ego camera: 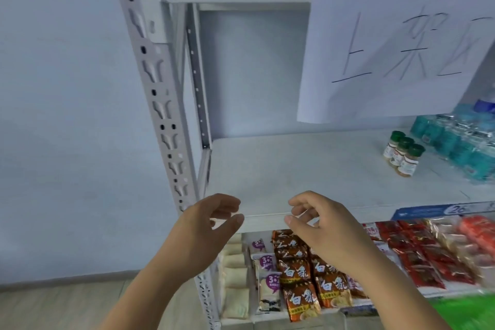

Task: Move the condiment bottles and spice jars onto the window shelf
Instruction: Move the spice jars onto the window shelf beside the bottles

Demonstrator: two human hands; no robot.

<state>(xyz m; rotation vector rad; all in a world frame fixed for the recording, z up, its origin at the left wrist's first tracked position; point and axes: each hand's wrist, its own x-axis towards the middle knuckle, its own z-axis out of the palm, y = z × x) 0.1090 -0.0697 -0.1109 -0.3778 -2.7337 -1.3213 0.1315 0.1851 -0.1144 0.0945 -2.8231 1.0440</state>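
Note:
Three small spice jars (404, 152) with green caps stand in a row on the white shelf board (289, 169), toward its right side. My left hand (206, 228) hovers at the shelf's front edge near the left upright, fingers curled and apart, holding nothing. My right hand (324, 225) is held beside it a little to the right, also empty with loosely curled fingers. Both hands are well left of the jars. No condiment bottles show.
Teal-wrapped bottle packs (460, 142) sit behind the jars at the right. A paper sign (396, 43) hangs from the shelf above. The lower shelf holds noodle packets (300, 286) and red snack packs (428, 254). A perforated metal upright (163, 104) bounds the left side.

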